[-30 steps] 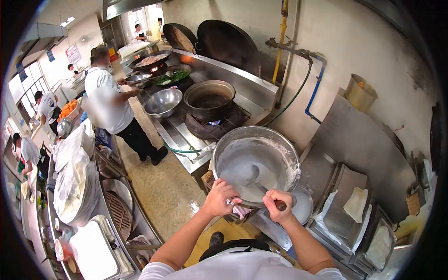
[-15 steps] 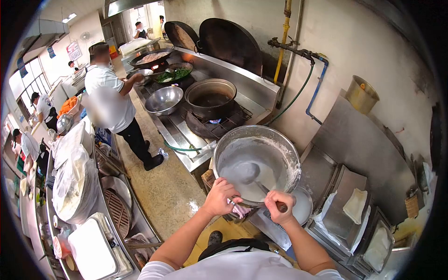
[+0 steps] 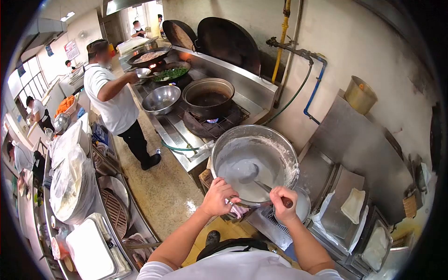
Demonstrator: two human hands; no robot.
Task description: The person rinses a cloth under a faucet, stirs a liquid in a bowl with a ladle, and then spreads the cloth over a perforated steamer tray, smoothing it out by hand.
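A large steel mixing bowl [image 3: 288, 148] holds a pale, whitish liquid, with white residue on its inner right wall. My left hand [image 3: 218, 197] is closed on the bowl's near-left rim; a pinkish cloth [image 3: 240, 211] hangs just beneath it. At the near-right rim, my right hand [image 3: 283, 201] grips the wooden-ended handle of a ladle [image 3: 245, 171]. The ladle's round head sits in the liquid near the bowl's middle, coated in the same pale stuff. Its handle slants over the rim toward me.
Beyond the bowl, a dark pot [image 3: 208, 96] stands on a lit burner, beside a steel bowl [image 3: 161, 99]. A co-worker [image 3: 109, 95] stands by a wok of greens [image 3: 171, 73]. Cloth-topped metal boxes [image 3: 353, 205] are at right; a white tray [image 3: 91, 247] lies left.
My right hand has shifted slightly up and right with the ladle handle. My left hand keeps its place on the rim. The co-worker's arm now reaches further toward the stove.
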